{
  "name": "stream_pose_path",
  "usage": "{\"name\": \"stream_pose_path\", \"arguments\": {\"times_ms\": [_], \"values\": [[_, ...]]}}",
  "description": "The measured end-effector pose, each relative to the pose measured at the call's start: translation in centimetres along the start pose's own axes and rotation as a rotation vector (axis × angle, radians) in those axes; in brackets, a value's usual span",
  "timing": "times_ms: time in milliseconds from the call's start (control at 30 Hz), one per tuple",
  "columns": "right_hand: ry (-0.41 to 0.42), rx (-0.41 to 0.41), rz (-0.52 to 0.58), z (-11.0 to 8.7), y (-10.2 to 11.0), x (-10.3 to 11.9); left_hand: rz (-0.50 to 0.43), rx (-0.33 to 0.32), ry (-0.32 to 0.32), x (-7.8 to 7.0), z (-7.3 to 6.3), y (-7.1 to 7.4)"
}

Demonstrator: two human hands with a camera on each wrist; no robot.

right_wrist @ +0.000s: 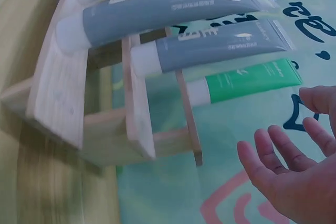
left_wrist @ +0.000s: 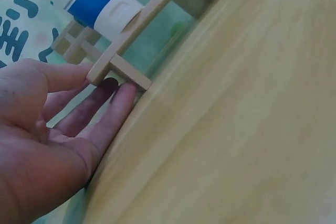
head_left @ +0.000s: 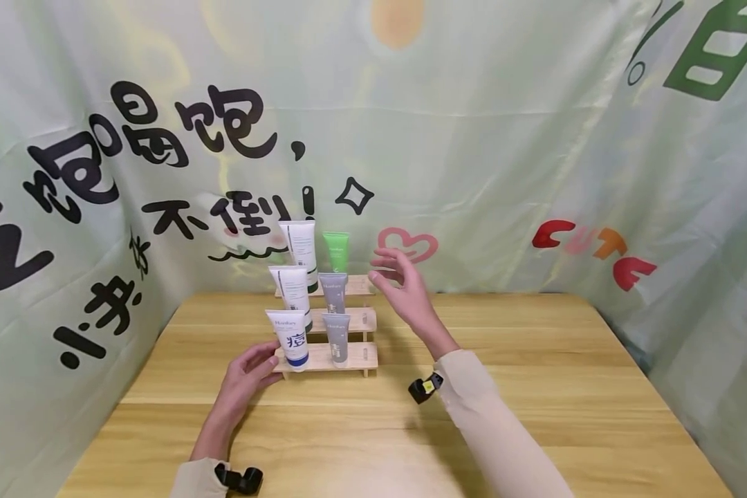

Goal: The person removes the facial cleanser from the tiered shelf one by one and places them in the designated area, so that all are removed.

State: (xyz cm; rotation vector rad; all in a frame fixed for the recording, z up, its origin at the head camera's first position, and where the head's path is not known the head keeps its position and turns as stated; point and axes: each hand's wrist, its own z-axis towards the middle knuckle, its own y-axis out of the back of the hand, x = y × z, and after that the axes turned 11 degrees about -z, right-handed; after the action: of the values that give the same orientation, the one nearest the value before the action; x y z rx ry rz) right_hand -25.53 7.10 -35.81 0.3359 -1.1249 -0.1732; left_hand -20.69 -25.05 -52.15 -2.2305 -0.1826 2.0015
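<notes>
A three-step wooden rack (head_left: 362,357) stands on the table, two squeeze tubes on each step. My left hand (head_left: 244,379) holds the left end of its lowest step; in the left wrist view the fingers (left_wrist: 122,98) meet the step's end and leg. A white tube with a blue band (head_left: 288,337) and a grey tube (head_left: 338,339) share that step. Another white tube (head_left: 294,287) and grey tube (head_left: 333,293) stand on the middle one. On top are a tall white tube (head_left: 301,247) and a green tube (head_left: 336,250). Right of the green tube, my right hand (head_left: 409,294) hovers empty, fingers spread.
The wooden table (head_left: 510,394) extends around the rack. Behind it and along both sides hangs a pale green printed cloth (head_left: 485,173). Each wrist wears a black camera, one near the left sleeve (head_left: 199,478), one by the right sleeve (head_left: 492,408).
</notes>
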Motion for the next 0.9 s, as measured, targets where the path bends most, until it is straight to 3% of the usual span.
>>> {"name": "stream_pose_path", "arguments": {"times_ms": [300, 467, 667, 900], "values": [[-0.072, 0.010, 0.109, 3.5, -2.6, -1.6, -0.033, -0.029, 0.032, 0.0, 0.0, 0.6], [-0.147, 0.010, 0.156, 4.2, -3.2, -1.7, -0.055, -0.019, 0.059, 0.2, 0.3, 0.7], [-0.217, 0.010, 0.198, 4.6, -3.7, -1.8, -0.062, -0.014, 0.039, 0.4, 0.6, 0.5], [-0.237, 0.024, 0.199, 5.1, -4.7, -1.5, -0.069, -0.025, 0.037, 0.4, 0.2, 0.5]]}}
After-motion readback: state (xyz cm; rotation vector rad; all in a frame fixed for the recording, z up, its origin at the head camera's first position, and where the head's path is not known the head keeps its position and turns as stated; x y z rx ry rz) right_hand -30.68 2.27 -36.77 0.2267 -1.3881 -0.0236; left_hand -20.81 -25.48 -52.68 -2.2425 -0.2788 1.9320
